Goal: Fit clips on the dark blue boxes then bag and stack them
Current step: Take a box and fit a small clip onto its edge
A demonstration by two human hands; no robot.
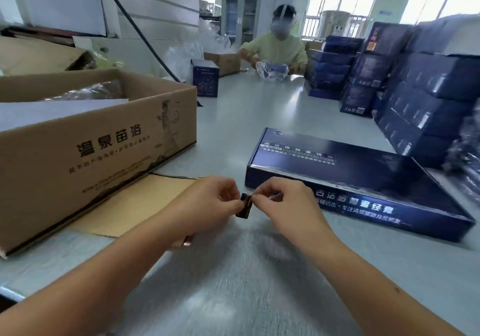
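head view: both hands [207, 203] [283, 200] pinched a clip [244, 205]
clip: small, light, probably stiff; pinch by edges
box [363, 177]: unclipped

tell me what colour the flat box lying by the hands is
Dark blue with pale lettering: the flat cardboard box, clearest in the head view.

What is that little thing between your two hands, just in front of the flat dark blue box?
In the head view, a small dark clip, pinched by the left hand and right hand, near the flat dark blue box.
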